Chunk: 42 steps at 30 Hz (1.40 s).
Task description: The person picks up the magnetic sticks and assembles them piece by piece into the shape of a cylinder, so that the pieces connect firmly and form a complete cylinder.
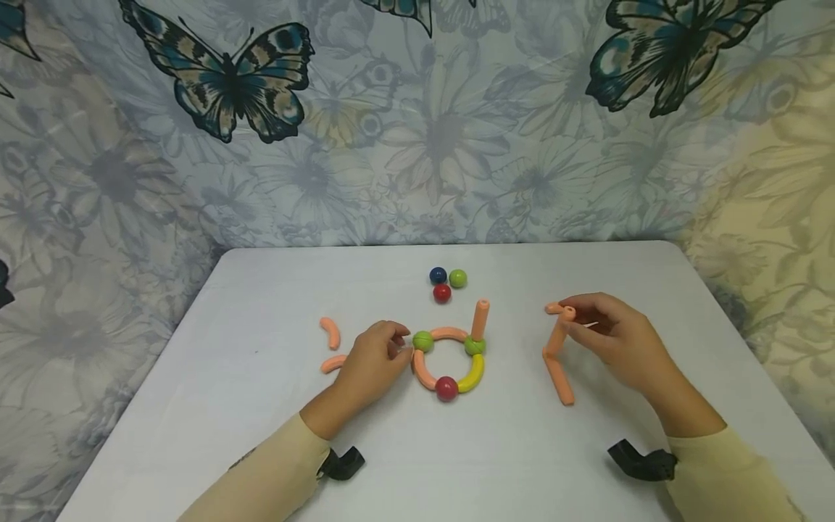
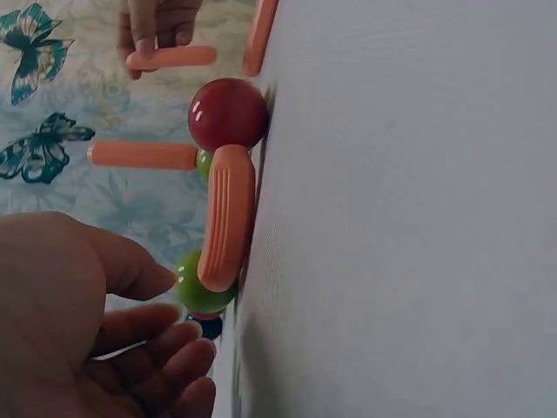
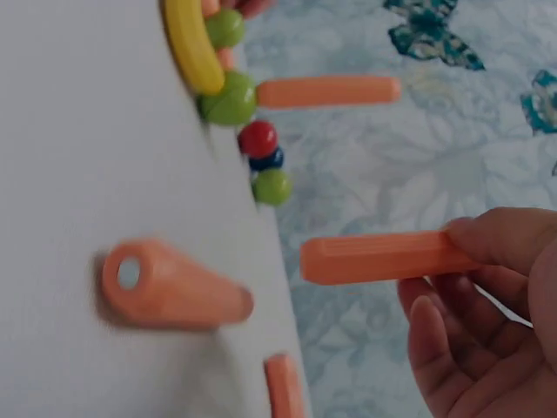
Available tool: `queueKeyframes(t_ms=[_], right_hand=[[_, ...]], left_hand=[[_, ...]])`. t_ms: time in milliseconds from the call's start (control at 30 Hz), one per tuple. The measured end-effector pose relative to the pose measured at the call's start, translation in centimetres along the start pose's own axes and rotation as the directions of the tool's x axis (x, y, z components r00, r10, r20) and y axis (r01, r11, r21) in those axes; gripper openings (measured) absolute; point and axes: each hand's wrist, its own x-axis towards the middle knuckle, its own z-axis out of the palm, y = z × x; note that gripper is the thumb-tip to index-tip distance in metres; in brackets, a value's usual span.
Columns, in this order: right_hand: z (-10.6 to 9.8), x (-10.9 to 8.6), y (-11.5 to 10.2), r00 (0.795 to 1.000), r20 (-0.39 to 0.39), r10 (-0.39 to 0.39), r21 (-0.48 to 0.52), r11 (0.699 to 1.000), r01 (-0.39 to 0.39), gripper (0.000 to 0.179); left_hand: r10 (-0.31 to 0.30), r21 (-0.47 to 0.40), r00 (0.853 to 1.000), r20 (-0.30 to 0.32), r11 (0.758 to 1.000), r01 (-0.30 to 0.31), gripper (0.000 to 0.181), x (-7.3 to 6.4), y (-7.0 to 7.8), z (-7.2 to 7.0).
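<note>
On the white table a ring of toy building pieces joins two curved orange rods (image 1: 447, 333), a curved yellow rod (image 1: 472, 375), two green balls (image 1: 422, 341) and a red ball (image 1: 446, 389). One straight orange rod (image 1: 480, 320) stands upright on the ring's right green ball. My left hand (image 1: 375, 362) is at the ring's left side, thumb and fingers apart, fingertips close to the green ball (image 2: 202, 287). My right hand (image 1: 613, 341) pinches the upper end of a straight orange rod (image 3: 374, 259) between thumb and fingers, holding it upright above the table.
Below the held rod lies another straight orange rod (image 1: 559, 380), with a silver disc in its end; one more (image 1: 553, 308) lies behind. Blue (image 1: 438, 275), green (image 1: 458, 278) and red (image 1: 441, 293) balls sit behind the ring. Two curved orange rods (image 1: 331, 333) lie left.
</note>
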Motion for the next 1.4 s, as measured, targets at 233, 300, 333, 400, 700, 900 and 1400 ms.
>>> queueKeyframes(t_ms=[233,300,333,400,700,900,1400], right_hand=[[1.2,0.7,-2.5,0.993,-0.055,-0.108,0.109,0.988,0.114,0.030],[1.4,1.0,-3.1,0.990,-0.065,-0.123,0.110,0.985,0.130,0.031],[1.5,1.2,-3.4,0.989,-0.067,-0.130,0.107,0.985,0.137,0.031],[1.7,1.7,-3.9,0.988,-0.070,-0.137,0.105,0.984,0.144,0.032],[2.8,5.3,-6.8,0.971,-0.101,-0.218,0.163,0.959,0.232,0.030],[4.3,7.8,-7.5,0.978,-0.056,-0.202,0.200,0.957,0.209,0.028],[8.3,12.0,-7.6,0.934,0.344,-0.102,0.244,0.970,0.016,0.021]], left_hand=[[0.194,-0.033,0.965,0.178,0.981,-0.192,0.032,-2.2,-0.7,-1.3],[0.233,-0.056,0.952,0.197,0.972,-0.226,0.033,-2.4,-0.8,-1.1],[0.259,-0.059,0.946,0.196,0.966,-0.252,0.033,-2.4,-0.8,-0.9],[0.325,-0.050,0.925,0.196,0.946,-0.321,0.032,-2.5,-0.6,-0.4],[0.484,-0.142,0.853,0.195,0.875,-0.463,0.030,-2.0,0.5,1.7],[0.384,-0.292,0.907,0.172,0.899,-0.325,0.029,-1.9,-0.6,2.2],[0.367,-0.378,0.914,0.173,0.882,-0.282,0.027,-1.6,-1.1,2.2]])
